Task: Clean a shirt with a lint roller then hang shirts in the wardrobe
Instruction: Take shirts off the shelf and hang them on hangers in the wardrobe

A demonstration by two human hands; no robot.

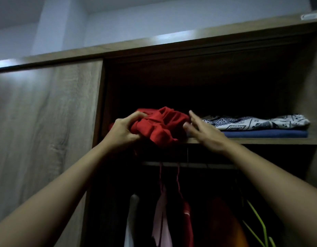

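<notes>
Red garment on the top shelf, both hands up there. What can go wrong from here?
1. The red garment is bunched and hangs over the shelf edge. Only the left hand grips it, so it may slip onto the hanging clothes below.
2. The open right hand sits next to the folded patterned cloth stacked on the blue cloth. Pulling the garment could drag that stack askew.

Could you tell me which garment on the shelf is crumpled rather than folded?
The red one, gripped by the left hand; the patterned one lies folded flat on the folded blue one.
</notes>
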